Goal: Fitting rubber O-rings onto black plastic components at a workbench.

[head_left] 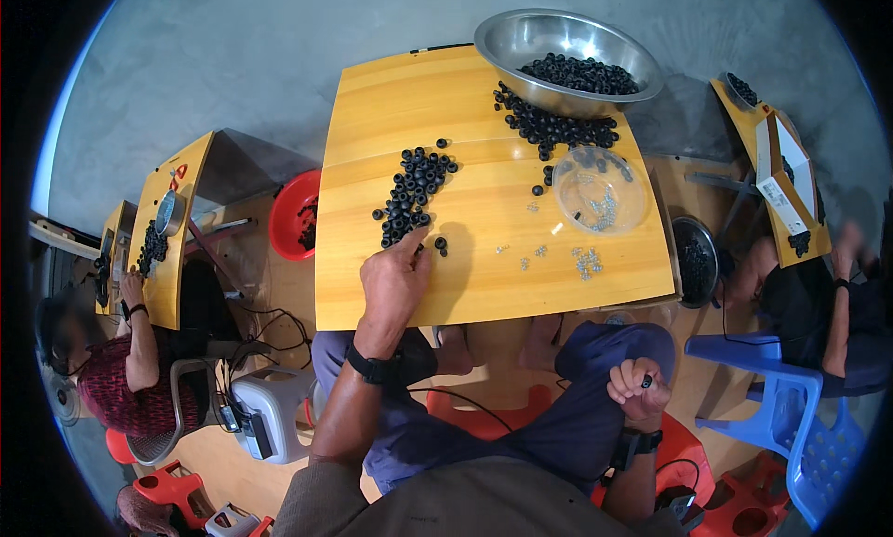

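Observation:
My left hand [398, 275] lies at the near edge of a pile of small black round parts [406, 200], on the left half of the yellow wooden table [484, 286]. Its index finger stretches to the nearest parts; the other fingers are curled and partly hidden. Two loose black parts [441, 247] lie just right of that finger. Over my right thigh, my right hand [638, 388] is closed around one small black part [646, 381], whose end shows at the fingertips. Small clear pieces [586, 263] lie scattered near the table's right front.
A steel basin [507, 58] of black parts stands at the far right, with more parts [549, 126] spilled before it. A clear round tub [621, 170] holds clear pieces. Below are a red basin [279, 223] and a metal bowl [712, 235]. People work at tables on both sides.

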Action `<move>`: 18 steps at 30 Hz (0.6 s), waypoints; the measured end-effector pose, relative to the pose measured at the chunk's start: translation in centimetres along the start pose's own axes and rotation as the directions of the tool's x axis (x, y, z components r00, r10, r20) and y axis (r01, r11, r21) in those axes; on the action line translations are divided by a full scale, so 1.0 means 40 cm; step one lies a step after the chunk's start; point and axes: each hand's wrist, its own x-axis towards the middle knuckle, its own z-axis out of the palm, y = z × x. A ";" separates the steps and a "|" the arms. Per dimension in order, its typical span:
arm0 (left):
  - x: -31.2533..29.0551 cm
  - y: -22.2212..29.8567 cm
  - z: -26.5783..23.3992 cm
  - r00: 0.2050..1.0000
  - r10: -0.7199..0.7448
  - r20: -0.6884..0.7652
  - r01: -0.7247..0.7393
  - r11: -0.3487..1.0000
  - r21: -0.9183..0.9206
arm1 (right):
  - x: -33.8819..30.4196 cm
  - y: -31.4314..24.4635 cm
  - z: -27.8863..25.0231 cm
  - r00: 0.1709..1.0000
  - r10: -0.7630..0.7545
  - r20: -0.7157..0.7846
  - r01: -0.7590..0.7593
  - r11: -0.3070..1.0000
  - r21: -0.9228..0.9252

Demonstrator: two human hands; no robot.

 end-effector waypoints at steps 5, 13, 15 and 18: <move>0.022 -0.013 0.020 0.983 0.150 0.101 -0.161 0.981 0.107 | 0.004 0.001 0.008 1.000 0.002 0.001 -0.002 1.000 0.001; 0.016 -0.014 0.028 0.990 0.126 0.062 -0.127 0.992 0.012 | 0.004 0.002 0.004 1.000 0.011 0.013 -0.011 1.000 0.006; 0.012 -0.009 0.017 0.995 0.066 0.077 -0.069 0.997 0.034 | 0.006 0.003 0.004 1.000 0.001 0.012 -0.001 1.000 0.020; 0.012 -0.030 0.030 0.991 0.115 0.062 -0.121 0.987 0.103 | 0.004 0.003 0.005 1.000 -0.013 0.010 0.013 1.000 0.020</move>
